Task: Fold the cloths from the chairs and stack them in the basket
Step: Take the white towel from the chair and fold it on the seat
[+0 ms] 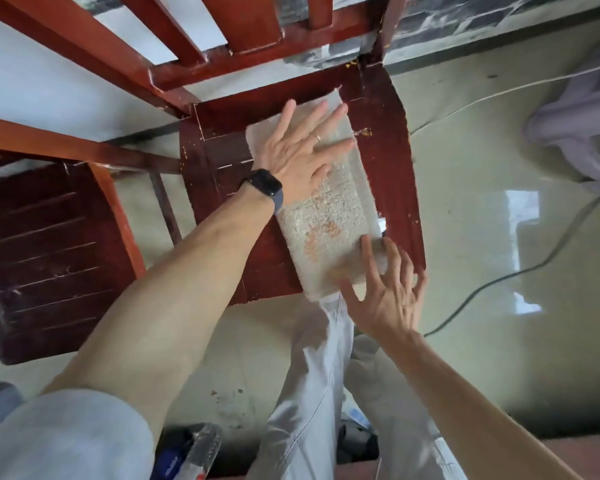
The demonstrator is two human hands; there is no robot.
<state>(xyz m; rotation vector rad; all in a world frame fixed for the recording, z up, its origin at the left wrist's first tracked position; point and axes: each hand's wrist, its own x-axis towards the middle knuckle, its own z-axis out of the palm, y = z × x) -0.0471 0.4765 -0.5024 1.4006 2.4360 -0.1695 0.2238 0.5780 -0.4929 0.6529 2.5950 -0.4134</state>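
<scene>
A beige terry cloth (329,216) with orange marks lies folded into a long strip on the dark red wooden chair seat (392,161). My left hand (298,150), a dark watch on its wrist, presses flat on the far half of the cloth with fingers spread. At the cloth's near end, by the seat's front edge, my right hand (385,296) has straight spread fingers with the tips touching the cloth. No basket is in view.
A second red wooden chair (49,251) stands to the left. A pale lilac object (582,126) sits on the glossy floor at the right, with a dark cable (520,271) running past it. My light trousers (312,375) are right below the seat.
</scene>
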